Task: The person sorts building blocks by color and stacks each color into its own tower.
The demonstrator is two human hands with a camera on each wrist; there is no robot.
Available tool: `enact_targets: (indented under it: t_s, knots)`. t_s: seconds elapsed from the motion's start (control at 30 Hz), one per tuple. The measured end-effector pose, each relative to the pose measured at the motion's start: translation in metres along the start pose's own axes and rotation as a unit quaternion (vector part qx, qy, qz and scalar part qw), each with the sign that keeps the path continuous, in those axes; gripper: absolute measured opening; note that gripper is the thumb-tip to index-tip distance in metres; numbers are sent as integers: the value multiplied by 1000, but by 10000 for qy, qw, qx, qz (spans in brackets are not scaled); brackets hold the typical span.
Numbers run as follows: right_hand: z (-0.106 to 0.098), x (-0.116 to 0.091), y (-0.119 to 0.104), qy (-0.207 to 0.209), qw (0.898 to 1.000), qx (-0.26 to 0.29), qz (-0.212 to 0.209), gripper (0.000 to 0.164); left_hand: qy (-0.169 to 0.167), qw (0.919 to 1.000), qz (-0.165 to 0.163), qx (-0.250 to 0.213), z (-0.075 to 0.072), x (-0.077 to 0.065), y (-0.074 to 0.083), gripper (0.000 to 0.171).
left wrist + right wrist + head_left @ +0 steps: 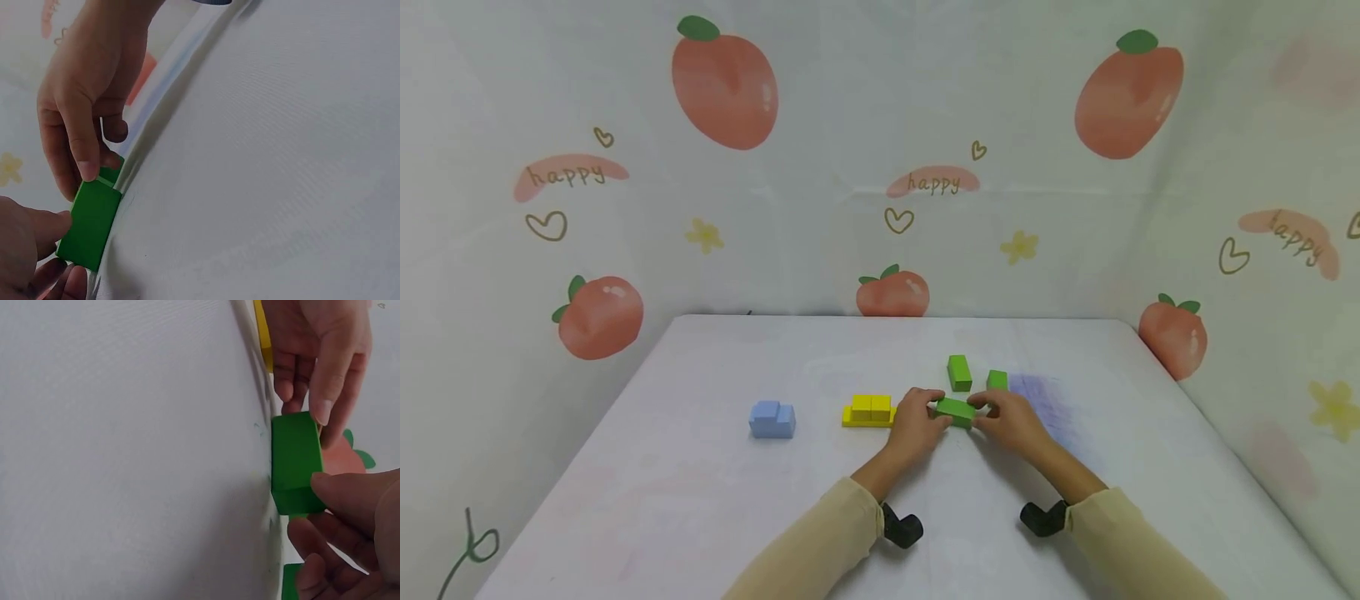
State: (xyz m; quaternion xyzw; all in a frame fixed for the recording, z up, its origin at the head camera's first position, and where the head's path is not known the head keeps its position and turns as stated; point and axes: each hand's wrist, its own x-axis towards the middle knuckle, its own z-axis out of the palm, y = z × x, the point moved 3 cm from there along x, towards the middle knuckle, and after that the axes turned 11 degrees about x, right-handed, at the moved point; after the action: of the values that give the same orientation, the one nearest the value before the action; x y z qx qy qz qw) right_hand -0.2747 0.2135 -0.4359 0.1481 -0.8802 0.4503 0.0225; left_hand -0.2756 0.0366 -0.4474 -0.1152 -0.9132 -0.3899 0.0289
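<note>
Both hands meet at one green block on the white table. At its left end, my left hand pinches it between thumb and fingers. My right hand does the same at the right end. The left wrist view shows the broad face of this green block; the right wrist view shows it low against the tabletop. Just behind the hands stand two more green blocks, one upright-looking and one partly hidden by the right hand.
Left of the hands, two yellow blocks sit on a flat yellow piece, close to the left hand. Farther left is a stepped light-blue block stack. A bluish smudge marks the table at right. Patterned cloth hangs behind.
</note>
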Motion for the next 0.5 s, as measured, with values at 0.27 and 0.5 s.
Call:
enact_targets:
  t_s: [0.27, 0.5]
  knots:
    - [-3, -4, 5, -242, 9992, 305, 12, 28, -146, 9995, 33, -294, -1, -8, -3, 40]
    - [-3, -9, 6, -303, 9986, 410, 111, 29, -306, 9977, -69, -598, -4, -16, -8, 36]
